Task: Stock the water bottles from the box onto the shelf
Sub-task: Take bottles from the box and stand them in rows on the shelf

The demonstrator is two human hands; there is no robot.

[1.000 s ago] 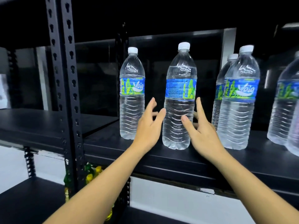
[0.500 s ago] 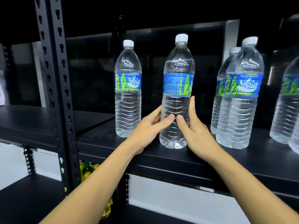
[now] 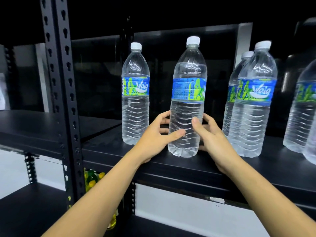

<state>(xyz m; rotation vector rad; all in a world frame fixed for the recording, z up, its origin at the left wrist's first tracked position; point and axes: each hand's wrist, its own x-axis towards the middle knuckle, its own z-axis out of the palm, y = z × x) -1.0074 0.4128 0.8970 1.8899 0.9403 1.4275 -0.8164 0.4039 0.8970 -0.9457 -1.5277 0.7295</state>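
Since the bottle [image 3: 187, 108] stands upright on the shelf [image 3: 171, 165], near the front edge, its long axis runs straight up, and our hands meet it from in front at the ribbed lower half. Our left hand [image 3: 157, 134] comes in from the left, thumb laid across the front and fingers curled round the far left side. Our right hand [image 3: 211, 135] mirrors it, thumb on the front and fingers curled round the right side. Both are equally near, and neither reaches the label [image 3: 188, 90]. The bottle stands between the left bottle [image 3: 135, 100], set farther back, and the right bottles [image 3: 253, 108], which are near it. Its label shows us the small-print side, while the neighbours show their logo, so we judge the coming move to be a twist about the upright axis or a push back into line.

A second ago our hands flanked the bottle with fingers straight and spread. Half a second ago the thumbs closed in on the front. Now both hands wrap it. The bottle itself stands where it stood, its label facing the same way.
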